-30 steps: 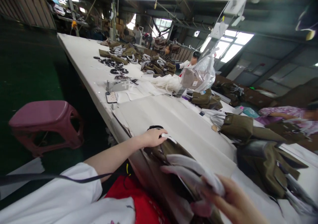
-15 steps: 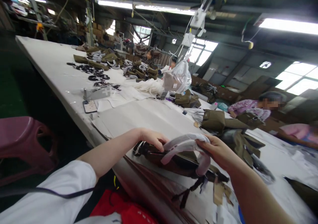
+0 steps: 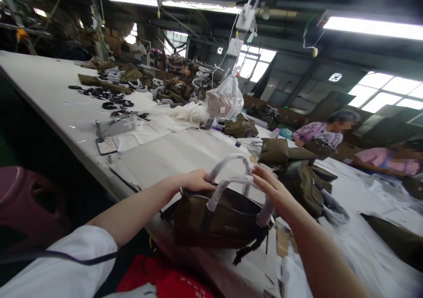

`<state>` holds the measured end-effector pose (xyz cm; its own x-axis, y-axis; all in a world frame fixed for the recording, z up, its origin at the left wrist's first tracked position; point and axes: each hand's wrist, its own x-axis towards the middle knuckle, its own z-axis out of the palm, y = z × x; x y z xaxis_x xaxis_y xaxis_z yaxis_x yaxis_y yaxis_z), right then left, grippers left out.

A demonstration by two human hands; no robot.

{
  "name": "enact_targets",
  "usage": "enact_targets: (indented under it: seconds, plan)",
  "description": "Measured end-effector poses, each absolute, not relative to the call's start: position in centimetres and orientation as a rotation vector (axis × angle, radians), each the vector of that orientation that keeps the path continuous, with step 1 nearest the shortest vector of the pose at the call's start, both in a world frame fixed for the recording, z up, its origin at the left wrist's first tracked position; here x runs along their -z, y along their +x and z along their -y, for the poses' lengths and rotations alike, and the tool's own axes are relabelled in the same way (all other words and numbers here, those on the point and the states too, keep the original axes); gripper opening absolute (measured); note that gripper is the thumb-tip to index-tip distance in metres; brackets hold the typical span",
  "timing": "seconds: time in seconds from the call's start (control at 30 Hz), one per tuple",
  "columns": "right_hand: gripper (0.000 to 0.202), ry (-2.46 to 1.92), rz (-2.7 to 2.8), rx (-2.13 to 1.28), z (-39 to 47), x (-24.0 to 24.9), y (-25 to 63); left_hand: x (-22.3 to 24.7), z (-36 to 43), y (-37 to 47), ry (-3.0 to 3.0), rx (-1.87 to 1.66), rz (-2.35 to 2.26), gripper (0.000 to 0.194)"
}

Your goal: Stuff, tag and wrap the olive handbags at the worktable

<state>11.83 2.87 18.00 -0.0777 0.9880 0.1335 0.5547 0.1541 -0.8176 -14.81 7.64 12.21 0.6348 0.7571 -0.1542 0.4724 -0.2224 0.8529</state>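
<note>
A dark olive-brown handbag [image 3: 218, 227] stands upright near the table edge in front of me, its zipped top gaping. Pale wrapping covers its two raised handles [image 3: 220, 192]. My left hand [image 3: 198, 181] is closed at the left end of the bag's top rim, beside a handle; its fingertips are partly hidden behind the rim. On the other side, my right hand [image 3: 266, 181] has its fingers stretched out against the handles' right side, not wrapped round them. A dark strap [image 3: 249, 247] dangles from the bag's right end.
More olive bags [image 3: 302, 183] lie to the right. A phone [image 3: 106, 145], black straps [image 3: 112, 97] and a clear plastic bag [image 3: 228, 97] are farther up the white table [image 3: 158, 152]. Co-workers sit across it at right. A purple stool [image 3: 20, 201] stands at left.
The bag has gone from lying flattened to standing upright, with its opening spread and handles up. My right hand has loosened its grip on the handle. The view has shifted slightly right.
</note>
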Motion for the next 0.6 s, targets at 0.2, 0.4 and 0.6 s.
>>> enact_targets:
  seconds: [0.2,0.4,0.6]
  plan:
    - [0.054,-1.484,1.903,-0.641,4.1,-17.0,10.4,-10.8,-8.1,-15.5,2.008,-0.446,-1.130,0.035]
    - [0.055,-1.571,2.164,-0.435,8.2,-16.2,8.9,-9.9,-7.6,-15.2,1.963,-0.410,-1.221,0.038]
    - [0.043,-1.993,2.481,-0.555,10.9,-17.1,7.3,-10.0,-7.4,-14.7,1.942,-0.564,-1.416,0.028]
